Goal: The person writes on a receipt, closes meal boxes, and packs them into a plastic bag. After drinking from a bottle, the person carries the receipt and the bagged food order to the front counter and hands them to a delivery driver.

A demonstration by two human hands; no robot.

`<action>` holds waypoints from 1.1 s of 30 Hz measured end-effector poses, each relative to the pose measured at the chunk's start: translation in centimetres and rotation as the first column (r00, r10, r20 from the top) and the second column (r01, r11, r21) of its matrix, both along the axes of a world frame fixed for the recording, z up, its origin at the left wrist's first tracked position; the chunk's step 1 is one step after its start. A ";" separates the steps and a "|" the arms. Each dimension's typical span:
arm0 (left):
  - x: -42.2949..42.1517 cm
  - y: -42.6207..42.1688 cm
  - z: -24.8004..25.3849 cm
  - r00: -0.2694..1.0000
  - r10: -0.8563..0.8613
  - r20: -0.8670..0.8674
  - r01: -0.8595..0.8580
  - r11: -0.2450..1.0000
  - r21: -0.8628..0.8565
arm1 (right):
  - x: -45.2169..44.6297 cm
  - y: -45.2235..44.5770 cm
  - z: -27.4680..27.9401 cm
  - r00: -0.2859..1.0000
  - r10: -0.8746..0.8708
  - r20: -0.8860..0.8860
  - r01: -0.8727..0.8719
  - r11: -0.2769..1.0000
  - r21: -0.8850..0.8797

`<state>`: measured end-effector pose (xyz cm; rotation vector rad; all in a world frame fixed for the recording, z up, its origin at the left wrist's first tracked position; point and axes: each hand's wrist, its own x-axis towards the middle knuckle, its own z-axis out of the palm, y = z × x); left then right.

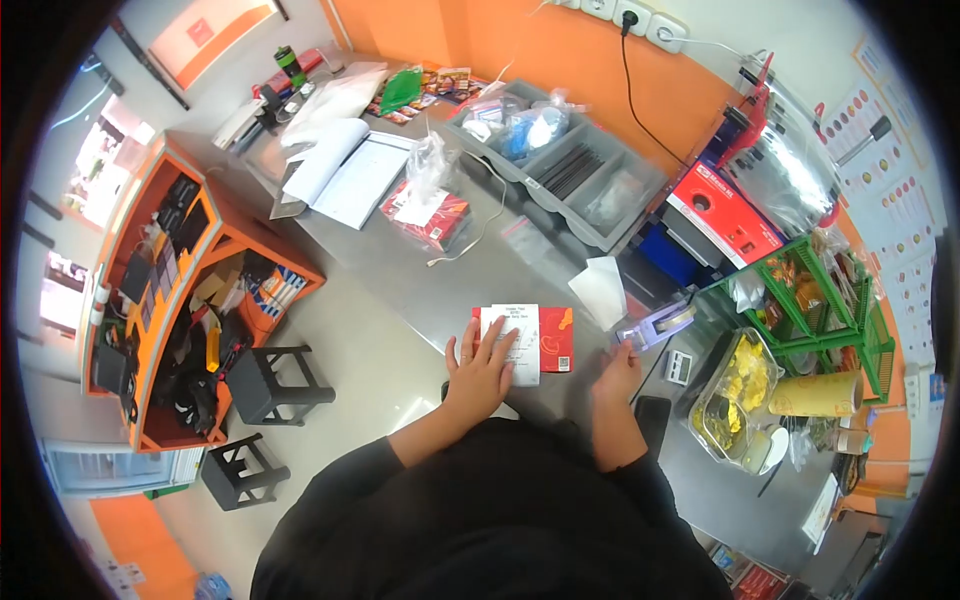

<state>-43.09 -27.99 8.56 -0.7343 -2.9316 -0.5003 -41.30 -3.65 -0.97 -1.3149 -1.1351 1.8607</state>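
A red cardboard box [556, 341] lies on the metal counter in front of me, with a white printed receipt [523, 345] on its top. My left hand [480, 375] rests flat with fingers spread, pressing the receipt against the box. To the right of the box, my right hand [618, 378] is closed in a pinch at the near end of a purple tape dispenser [655, 326]. The pinch seems to be on the tape's loose end, though the tape itself is hard to see there. A white sheet of paper [600, 291] lies just behind the dispenser.
Further back are a bagged red box [428, 215], an open notebook [362, 180] and a grey divided bin [560, 160]. On the right stand a red-and-blue sealing machine [725, 215], a small timer [678, 367], a phone [652, 420] and a clear container of yellow packets [735, 390].
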 end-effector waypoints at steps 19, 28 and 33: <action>0.0 -0.4 -0.2 1.000 -0.004 0.029 0.002 0.998 0.065 | -5.3 3.2 10.4 0.459 0.821 0.339 -0.775 0.183 0.605; -0.4 0.6 0.3 0.999 0.045 0.013 -0.046 0.999 0.026 | -16.3 -3.3 14.5 -0.357 0.535 0.766 -0.355 -0.836 0.418; -0.6 1.0 0.1 0.997 0.072 0.020 -0.073 0.996 0.053 | -18.4 -5.0 13.9 -0.484 0.270 0.832 -0.301 -0.944 0.131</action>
